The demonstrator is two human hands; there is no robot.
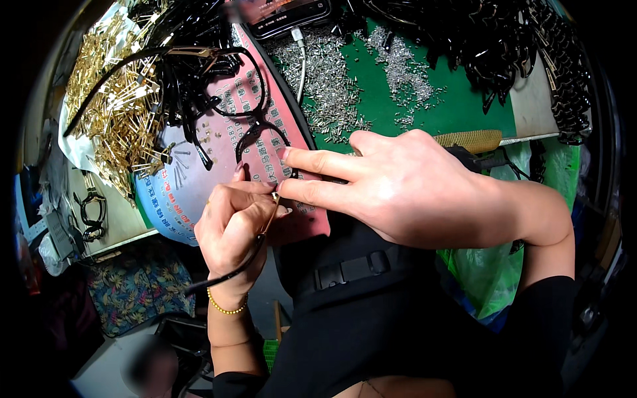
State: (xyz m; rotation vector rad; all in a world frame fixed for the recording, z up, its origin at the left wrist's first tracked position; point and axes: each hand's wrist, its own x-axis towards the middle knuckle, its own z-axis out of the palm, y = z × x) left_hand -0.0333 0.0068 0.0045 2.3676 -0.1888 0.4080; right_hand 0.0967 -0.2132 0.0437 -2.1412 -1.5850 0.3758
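A black eyeglass frame [263, 99] lies over a printed pink and blue sheet [229, 132], one temple with a gold-coloured section reaching out to the upper left. My left hand [233, 222] pinches the frame near its lower hinge. The other temple [247, 263] runs down across that hand toward the wrist. From the right, my right hand [405, 186] meets it, two fingers stretched out and their tips at the same hinge area. Its other fingers are curled; the thumb is hidden underneath. A dark strip shows between the two stretched fingers.
Gold-coloured metal pieces [113, 106] are heaped at the left. Small silver screws or pins [322, 83] spread over a green mat [451, 106]. Black frame parts [484, 46] pile up at the far right. A phone [285, 16] with a white cable [302, 63] lies at the back.
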